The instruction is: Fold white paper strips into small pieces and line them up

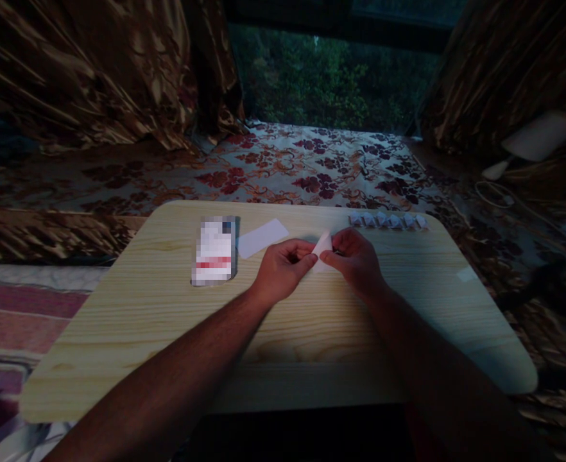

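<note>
A small folded piece of white paper (323, 246) is held over the middle of the table, its top coming to a point. My left hand (283, 263) pinches its left side between thumb and fingers. On the other side, my right hand (357, 260) is closed on the paper's right edge, thumb toward me. A flat white paper strip (262, 238) lies just beyond my left hand. Farther left is a white packet (214, 251) with a red band, its print blurred out. Beyond my right hand stands a row of several small folded white pieces (387, 221).
The light wooden table (167, 346) has rounded corners. A small white scrap (466, 274) lies near its right edge. Behind it spreads a floral cloth (312, 167) below a window, with gold curtains (133, 70) and a white lamp (540, 136) at the sides.
</note>
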### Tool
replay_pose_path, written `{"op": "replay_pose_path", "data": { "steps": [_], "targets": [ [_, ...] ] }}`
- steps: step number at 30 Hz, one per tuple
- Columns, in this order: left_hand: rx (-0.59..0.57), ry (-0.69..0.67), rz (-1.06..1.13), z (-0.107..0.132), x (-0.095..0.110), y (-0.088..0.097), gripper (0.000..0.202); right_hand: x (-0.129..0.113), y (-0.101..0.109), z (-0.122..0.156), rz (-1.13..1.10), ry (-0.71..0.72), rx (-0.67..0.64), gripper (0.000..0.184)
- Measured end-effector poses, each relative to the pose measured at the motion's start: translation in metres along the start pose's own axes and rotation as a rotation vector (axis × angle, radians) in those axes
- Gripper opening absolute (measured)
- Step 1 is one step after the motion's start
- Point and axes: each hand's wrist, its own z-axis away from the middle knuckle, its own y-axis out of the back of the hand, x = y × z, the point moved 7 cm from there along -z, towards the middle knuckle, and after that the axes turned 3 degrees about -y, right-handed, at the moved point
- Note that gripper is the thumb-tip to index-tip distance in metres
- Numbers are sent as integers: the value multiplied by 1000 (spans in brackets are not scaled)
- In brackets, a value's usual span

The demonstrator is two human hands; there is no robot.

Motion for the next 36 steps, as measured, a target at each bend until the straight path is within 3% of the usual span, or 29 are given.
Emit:
{"op": "replay_pose_path", "data": {
  "steps": [14, 23, 29, 36],
  "targets": [
    [10, -8, -66, 0, 0, 0, 19, 2, -2, -2, -43, 14, -18, 31],
    [88, 18, -156, -1, 2, 6, 14, 3, -7, 0, -56, -1, -55, 35],
    [46, 47, -152, -1, 1, 2, 14, 3, -4, 1, -23, -29, -60, 17],
    [44, 75, -166, 0, 1, 1, 13, 4, -3, 1, 13, -32, -30, 14]
  ]
}}
